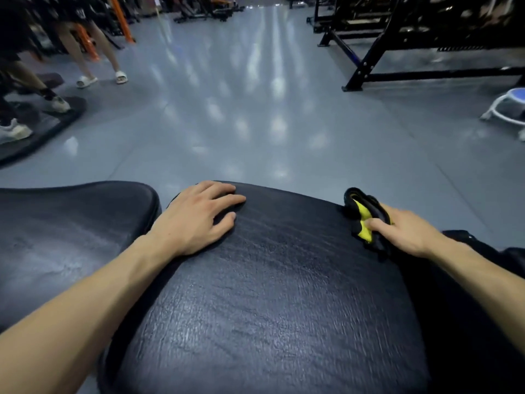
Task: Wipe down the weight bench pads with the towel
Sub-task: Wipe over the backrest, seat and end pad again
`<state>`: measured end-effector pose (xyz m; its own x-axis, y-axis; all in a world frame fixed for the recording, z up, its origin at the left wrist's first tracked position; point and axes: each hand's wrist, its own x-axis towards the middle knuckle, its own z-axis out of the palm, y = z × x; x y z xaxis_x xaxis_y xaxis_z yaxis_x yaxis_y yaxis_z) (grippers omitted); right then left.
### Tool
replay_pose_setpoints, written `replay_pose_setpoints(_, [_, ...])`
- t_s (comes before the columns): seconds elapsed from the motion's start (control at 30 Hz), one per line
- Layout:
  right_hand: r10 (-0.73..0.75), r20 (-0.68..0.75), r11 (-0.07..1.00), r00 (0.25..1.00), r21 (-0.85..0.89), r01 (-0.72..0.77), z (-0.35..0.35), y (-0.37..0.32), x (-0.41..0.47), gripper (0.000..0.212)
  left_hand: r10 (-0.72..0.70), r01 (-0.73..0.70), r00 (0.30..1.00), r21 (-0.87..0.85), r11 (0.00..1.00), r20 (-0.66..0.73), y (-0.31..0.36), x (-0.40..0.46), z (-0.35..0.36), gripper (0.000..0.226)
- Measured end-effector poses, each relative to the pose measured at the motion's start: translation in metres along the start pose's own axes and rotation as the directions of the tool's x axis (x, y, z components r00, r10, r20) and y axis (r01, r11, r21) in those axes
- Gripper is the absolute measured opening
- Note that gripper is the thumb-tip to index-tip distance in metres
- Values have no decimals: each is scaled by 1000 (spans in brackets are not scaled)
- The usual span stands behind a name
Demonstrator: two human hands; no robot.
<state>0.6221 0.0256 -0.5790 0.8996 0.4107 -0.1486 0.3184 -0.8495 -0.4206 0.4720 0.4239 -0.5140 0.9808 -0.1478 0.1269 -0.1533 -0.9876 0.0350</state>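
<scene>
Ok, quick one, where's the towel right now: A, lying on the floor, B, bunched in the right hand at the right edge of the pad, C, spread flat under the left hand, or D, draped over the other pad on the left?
B: the right hand grips the bunched black-and-yellow towel at the right edge of the pad, while the left hand rests flat and bare on it.

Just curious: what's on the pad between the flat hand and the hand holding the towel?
Nothing: in the head view, only bare black pad lies between the left hand and the right hand gripping the towel.
</scene>
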Motion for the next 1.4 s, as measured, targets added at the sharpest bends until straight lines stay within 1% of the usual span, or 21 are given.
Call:
replay_pose_setpoints(0.07, [-27,-7,999,1000,-36,26,6,0,4,43,-3,3,1000,-3,1000,20,-1,3,-1,50])
replay_pose_setpoints(0.13, [-57,-30,995,998,-78,54,8,-16,14,41,-3,3,1000,6,1000,22,0,2,1,53])
replay_pose_setpoints(0.23, [-198,-68,977,978,-90,192,18,-73,42,38,-10,10,1000,2,1000,26,-2,4,1,54])
replay_pose_setpoints(0.3, [-290,-54,952,955,-113,283,33,-128,69,36,-17,17,1000,0,1000,26,-1,4,0,53])
replay_pose_setpoints(0.37, [-377,-32,921,925,-119,372,42,-183,87,45,-9,9,1000,-6,1000,12,0,3,-1,50])
replay_pose_setpoints(0.43, [-409,-29,909,912,-97,405,44,-208,90,53,-4,3,1000,-23,1000,-7,0,4,-1,48])
replay_pose_setpoints(0.5, [-418,-34,908,908,-53,416,44,-194,87,49,-6,6,1000,-32,999,2,0,4,-1,48])
replay_pose_setpoints(0.6, [-402,-24,915,915,-43,400,36,-146,77,44,-30,30,999,-19,999,17,2,3,-3,51])
replay_pose_setpoints(0.73, [-323,2,946,946,-39,323,17,-52,42,52,-38,37,999,15,999,35,9,4,-6,55])
replay_pose_setpoints(0.8, [-291,4,956,957,-47,291,3,5,13,51,-50,49,998,33,998,29,18,5,-8,56])
replay_pose_setpoints(0.9, [-328,-44,942,944,-93,323,-6,60,-25,52,-2,0,999,42,999,48,49,15,-8,52])
replay_pose_setpoints(0.97, [-364,-68,925,929,-140,352,-2,65,-25,64,61,-64,996,41,997,63,81,23,-2,48])
replay_pose_setpoints(1.0, [-363,-74,925,929,-148,349,-1,58,-20,68,92,-94,994,34,995,65,97,26,0,46])
replay_pose_setpoints(1.03, [-354,-68,929,933,-142,342,0,47,-11,67,120,-122,991,23,992,65,111,29,3,45])
replay_pose_setpoints(1.13, [-342,0,936,940,-90,341,8,6,24,53,183,-186,977,23,982,106,143,35,12,43])
replay_pose_setpoints(1.23, [-354,-36,934,935,-73,350,16,-10,35,44,194,-200,970,26,979,147,167,44,20,44])
replay_pose_setpoints(1.3, [-341,-48,938,939,-77,337,15,14,24,40,201,-204,968,11,979,151,185,51,26,46])
replay_pose_setpoints(1.4, [-305,-53,950,951,-96,299,-2,86,-8,38,228,-227,964,-25,974,136,218,68,38,46])
